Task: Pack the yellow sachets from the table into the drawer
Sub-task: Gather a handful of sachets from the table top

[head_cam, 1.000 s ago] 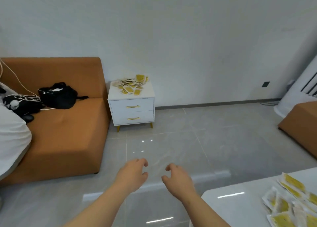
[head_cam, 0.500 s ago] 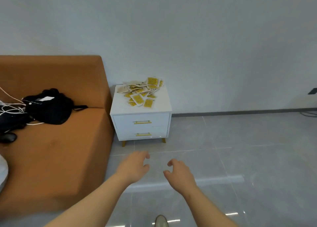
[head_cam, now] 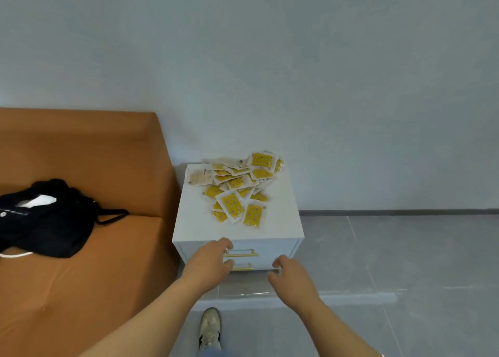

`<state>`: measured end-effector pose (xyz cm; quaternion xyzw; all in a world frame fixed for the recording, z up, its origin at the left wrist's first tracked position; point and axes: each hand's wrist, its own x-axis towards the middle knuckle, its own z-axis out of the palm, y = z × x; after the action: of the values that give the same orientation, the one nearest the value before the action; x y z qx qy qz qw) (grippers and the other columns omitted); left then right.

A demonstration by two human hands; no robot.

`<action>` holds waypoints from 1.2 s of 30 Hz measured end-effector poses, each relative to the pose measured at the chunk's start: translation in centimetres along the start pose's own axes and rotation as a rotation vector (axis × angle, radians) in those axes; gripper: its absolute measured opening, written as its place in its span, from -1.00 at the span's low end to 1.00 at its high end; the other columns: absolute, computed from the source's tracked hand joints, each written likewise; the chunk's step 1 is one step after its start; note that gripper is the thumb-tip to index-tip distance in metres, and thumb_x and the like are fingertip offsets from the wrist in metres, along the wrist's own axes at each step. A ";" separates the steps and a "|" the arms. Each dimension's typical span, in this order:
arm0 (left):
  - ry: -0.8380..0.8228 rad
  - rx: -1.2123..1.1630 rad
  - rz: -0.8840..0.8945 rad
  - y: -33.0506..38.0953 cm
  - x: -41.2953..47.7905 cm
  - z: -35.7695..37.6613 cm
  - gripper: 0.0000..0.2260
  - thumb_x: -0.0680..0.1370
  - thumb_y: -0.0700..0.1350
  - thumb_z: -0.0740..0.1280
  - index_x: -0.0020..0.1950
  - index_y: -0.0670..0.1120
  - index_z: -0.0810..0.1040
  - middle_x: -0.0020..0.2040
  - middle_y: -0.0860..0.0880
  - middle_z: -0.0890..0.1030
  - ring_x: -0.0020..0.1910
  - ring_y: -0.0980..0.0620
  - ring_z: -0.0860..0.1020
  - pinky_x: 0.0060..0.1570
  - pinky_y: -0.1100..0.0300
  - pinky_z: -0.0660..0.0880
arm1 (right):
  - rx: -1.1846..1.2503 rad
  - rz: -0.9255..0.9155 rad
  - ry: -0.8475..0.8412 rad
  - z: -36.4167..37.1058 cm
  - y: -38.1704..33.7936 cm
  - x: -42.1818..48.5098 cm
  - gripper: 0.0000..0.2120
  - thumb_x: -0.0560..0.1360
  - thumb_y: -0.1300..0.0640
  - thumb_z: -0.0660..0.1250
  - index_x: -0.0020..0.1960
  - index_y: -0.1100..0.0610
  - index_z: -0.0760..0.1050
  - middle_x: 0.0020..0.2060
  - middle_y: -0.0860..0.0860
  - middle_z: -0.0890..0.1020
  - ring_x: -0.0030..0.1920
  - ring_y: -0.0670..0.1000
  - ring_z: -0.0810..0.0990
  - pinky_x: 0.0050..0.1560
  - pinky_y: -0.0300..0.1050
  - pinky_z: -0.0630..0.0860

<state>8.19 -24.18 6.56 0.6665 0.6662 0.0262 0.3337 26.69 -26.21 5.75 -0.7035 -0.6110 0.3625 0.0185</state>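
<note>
Left hand (head_cam: pixel 209 262) and right hand (head_cam: pixel 293 278), both empty, before a white bedside table (head_cam: pixel 280 221).

Nearest, a shoe (head_cam: pixel 210 327) stands on the grey floor. Both hands hang with loosely curled fingers, gripping nothing, in front of the top drawer (head_cam: pixel 272 248) and bottom drawer (head_cam: pixel 259 262); both drawers are pushed in, their contents hidden. The yellow sachets (head_cam: pixel 237 192) lie heaped on the tabletop. To the left, a black bag (head_cam: pixel 46 221) rests on the orange sofa (head_cam: pixel 108 262).

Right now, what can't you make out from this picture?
Head view only:
- Inside the nightstand drawers: both shut, fronts hide it.
- Lower yellow sachets: buried under the pile; print too small.
- Left hand: covers part of the gold handles; contact unclear.
- Black bag: cut off by the left edge.
</note>
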 end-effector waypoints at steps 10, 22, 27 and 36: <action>-0.136 -0.072 -0.102 -2.6 16.3 -7.9 -0.70 0.57 -0.03 0.22 0.30 0.00 0.38 0.25 -0.02 0.46 0.17 0.02 0.46 0.12 0.18 0.41 | -0.012 0.065 -0.136 -2.9 -5.5 15.3 -0.70 0.56 0.01 0.15 0.27 0.04 0.35 0.24 0.02 0.42 0.21 0.03 0.44 0.17 -0.11 0.40; -0.153 -0.249 -0.360 -3.2 30.9 -8.6 -0.74 0.56 -0.06 0.24 0.25 -0.02 0.40 0.14 0.00 0.47 -0.03 0.04 0.48 -0.08 0.21 0.46 | 0.013 0.073 -0.200 -9.2 -6.2 34.0 -0.63 0.56 0.05 0.17 0.36 0.06 0.31 0.28 0.07 0.42 0.23 0.07 0.46 0.19 -0.09 0.43; -0.119 -0.223 -0.333 -3.0 36.2 -8.5 -0.74 0.57 -0.10 0.22 0.26 -0.02 0.41 0.21 0.02 0.50 0.13 0.02 0.49 0.02 0.23 0.42 | 0.364 0.258 -0.118 -11.4 -6.2 41.2 -0.65 0.55 0.13 0.24 0.32 0.12 0.39 0.15 0.09 0.48 0.03 0.05 0.48 -0.04 -0.16 0.35; -0.131 -0.195 -0.205 -3.7 44.3 -6.6 -0.53 0.57 0.03 0.23 0.47 0.09 0.22 0.51 0.07 0.16 0.50 0.03 0.10 0.42 0.10 0.18 | 0.936 0.610 0.041 -10.2 -3.5 50.3 -0.14 0.43 0.13 0.44 0.53 0.09 -0.03 0.47 0.12 0.19 0.43 0.18 0.23 0.35 0.12 0.24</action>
<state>6.78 18.22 -8.25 0.5597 0.7017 0.0131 0.4406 28.66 22.81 -9.61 -0.7721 -0.1529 0.5703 0.2352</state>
